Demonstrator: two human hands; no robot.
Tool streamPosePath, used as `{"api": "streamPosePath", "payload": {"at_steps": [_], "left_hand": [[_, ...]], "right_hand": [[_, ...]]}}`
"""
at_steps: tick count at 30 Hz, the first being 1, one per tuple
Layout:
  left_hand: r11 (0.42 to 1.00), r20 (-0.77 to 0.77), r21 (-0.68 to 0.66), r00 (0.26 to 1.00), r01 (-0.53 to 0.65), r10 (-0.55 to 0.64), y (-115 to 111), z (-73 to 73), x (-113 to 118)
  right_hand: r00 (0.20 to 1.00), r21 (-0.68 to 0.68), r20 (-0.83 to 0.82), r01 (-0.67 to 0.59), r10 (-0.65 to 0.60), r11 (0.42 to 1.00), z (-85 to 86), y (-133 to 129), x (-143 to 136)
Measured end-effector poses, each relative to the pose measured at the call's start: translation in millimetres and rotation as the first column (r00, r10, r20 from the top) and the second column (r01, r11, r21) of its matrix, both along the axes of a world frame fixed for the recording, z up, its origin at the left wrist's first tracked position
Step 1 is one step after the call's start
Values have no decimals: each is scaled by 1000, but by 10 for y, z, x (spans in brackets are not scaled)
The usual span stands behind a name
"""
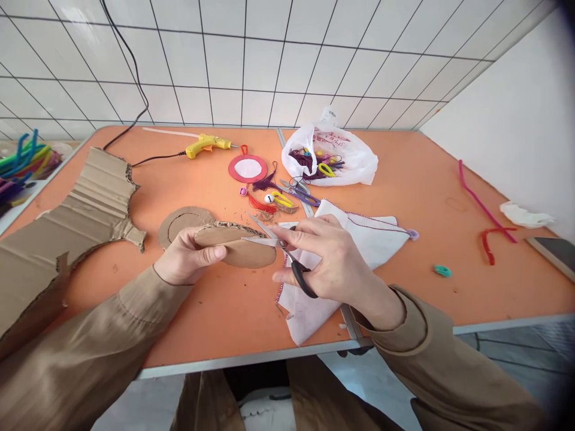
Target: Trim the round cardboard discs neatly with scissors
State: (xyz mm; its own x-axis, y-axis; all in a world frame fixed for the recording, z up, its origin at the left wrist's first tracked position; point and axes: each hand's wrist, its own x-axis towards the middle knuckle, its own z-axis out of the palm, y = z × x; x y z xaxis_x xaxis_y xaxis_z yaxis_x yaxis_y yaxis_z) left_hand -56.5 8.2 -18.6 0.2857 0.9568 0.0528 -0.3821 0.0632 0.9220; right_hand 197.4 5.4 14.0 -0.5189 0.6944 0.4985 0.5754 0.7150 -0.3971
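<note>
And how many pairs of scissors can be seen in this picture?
2: one black-handled pair is in the right hand; one purple-handled pair lies on the table near the white bag. More may be hidden.

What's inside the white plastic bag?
At its mouth: dark purple threads, a yellow loop and a small blue piece. The white plastic bag and the top layer cover whatever lies deeper; can't tell.

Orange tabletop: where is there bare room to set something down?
Back right: between the white bag and the magenta pipe cleaner. Near edge: between the left sleeve, the held cardboard disc and the white cloth. Crowded: the middle, where purple-handled scissors, a white bell and a red tassel lie close together.
</note>
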Motion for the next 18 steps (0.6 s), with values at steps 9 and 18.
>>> {"api": "streamPosePath", "payload": {"at_steps": [9, 18], "left_hand": [[995, -98, 46, 991, 94, -89, 8, 30, 1], [994, -53, 42, 993, 105, -103, -5, 34, -2]], "right_hand": [[996, 73, 34, -80, 77, 994, 3, -5, 23], [999, 163, 26, -50, 47, 985, -7, -23, 6]]}}
